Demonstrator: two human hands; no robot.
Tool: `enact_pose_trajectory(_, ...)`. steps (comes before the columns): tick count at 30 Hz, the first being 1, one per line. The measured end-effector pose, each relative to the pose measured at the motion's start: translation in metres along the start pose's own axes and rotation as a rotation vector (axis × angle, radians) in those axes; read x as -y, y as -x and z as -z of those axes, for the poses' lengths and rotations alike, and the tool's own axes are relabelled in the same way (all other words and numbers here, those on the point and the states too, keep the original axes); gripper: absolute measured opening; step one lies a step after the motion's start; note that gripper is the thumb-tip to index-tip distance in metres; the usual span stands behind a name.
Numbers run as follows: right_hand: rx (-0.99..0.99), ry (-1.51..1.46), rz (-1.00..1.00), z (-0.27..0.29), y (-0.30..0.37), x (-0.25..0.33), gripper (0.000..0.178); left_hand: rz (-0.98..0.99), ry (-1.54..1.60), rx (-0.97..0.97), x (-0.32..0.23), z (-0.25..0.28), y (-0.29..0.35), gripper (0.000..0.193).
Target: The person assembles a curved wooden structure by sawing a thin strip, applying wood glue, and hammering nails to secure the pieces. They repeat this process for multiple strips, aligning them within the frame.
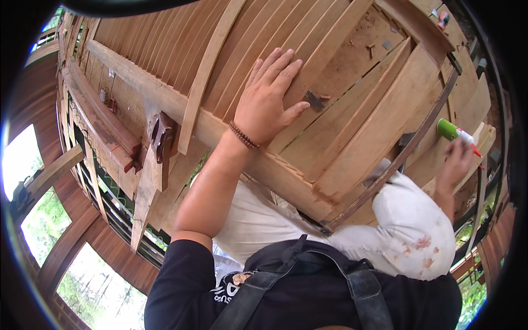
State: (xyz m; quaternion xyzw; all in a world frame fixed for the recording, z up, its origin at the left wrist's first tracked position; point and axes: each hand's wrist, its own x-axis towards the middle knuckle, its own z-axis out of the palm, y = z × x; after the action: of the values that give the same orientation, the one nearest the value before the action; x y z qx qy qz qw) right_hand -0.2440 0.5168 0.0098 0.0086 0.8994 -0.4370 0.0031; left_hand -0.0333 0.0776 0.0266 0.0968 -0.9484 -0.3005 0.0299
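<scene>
My left hand lies palm down on a row of long, narrow wooden slats, its fingers stretched and slightly apart. It holds nothing, and a beaded bracelet circles its wrist. At the far right, my right hand has its fingers closed at the white part of a green and white glue bottle with a red nozzle. The bottle is tilted, its nozzle pointing down to the right. The hand is slightly blurred and its palm side is hidden. A small dark block rests beside my left thumb.
A thick wooden beam runs under my left forearm. Left of it stands a glossy dark brown wooden piece. Wide boards and a long dark strip lie at the right. A red-handled tool is at the far right corner.
</scene>
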Motion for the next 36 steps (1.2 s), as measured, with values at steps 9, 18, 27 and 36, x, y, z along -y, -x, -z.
enact_pose_trajectory(9,0.419,0.446,-0.374,-0.034,0.118,-0.196,0.055,0.008,-0.037,-0.017,-0.012,-0.009,-0.029,0.084)
enact_pose_trajectory(18,0.285,0.350,-0.477,-0.041,0.085,-0.167,0.059,-0.019,-0.054,-0.016,-0.009,-0.021,-0.039,0.082)
enact_pose_trajectory(27,0.016,0.016,-0.556,-0.016,0.097,-0.108,0.064,-0.031,-0.069,-0.021,-0.004,-0.015,-0.031,0.080)
enact_pose_trajectory(36,0.038,0.069,0.406,0.015,-0.004,0.076,0.035,-0.003,-0.014,-0.054,-0.003,-0.019,-0.037,0.080)
